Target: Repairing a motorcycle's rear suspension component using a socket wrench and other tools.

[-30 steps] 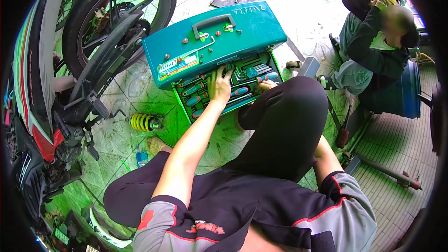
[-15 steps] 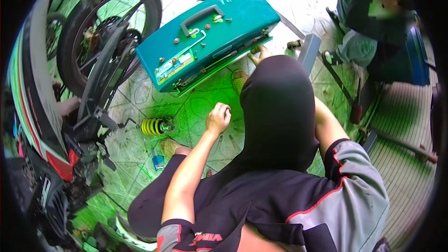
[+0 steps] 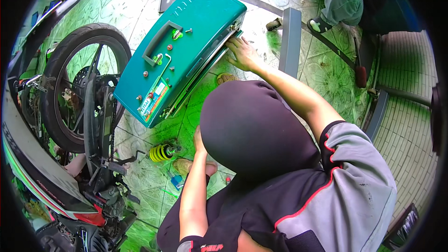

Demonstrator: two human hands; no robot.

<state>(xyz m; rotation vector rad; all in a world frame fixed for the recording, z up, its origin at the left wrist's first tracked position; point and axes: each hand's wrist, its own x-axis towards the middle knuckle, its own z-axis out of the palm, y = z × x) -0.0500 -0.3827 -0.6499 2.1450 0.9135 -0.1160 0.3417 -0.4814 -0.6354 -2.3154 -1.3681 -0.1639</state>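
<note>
A teal metal toolbox (image 3: pixel 182 42) stands on the tiled floor in front of me, its grey handle (image 3: pixel 155 42) on top. Several bolts and an L-shaped hex key (image 3: pixel 164 69) lie on its lid. My right hand (image 3: pixel 243 54) is at the box's right front edge, fingers stretched out and seeming to touch the edge. Beneath the lid, the box's front side shows a narrow gap. My left hand (image 3: pixel 199 141) is low beside my raised knee, which hides most of its fingers. Whether it holds anything cannot be seen.
A motorbike with its rear wheel (image 3: pixel 86 86) stands on the left. A shock absorber with a yellow spring (image 3: pixel 161 153) and a small blue item (image 3: pixel 177 181) lie on the floor. At the right are a grey metal beam (image 3: pixel 290 42) and another person's sandalled foot (image 3: pixel 319 24).
My view has shifted. My right hand has come out from behind my knee to the toolbox's right edge. My left hand, in plain view with curled fingers before, is now mostly behind the knee.
</note>
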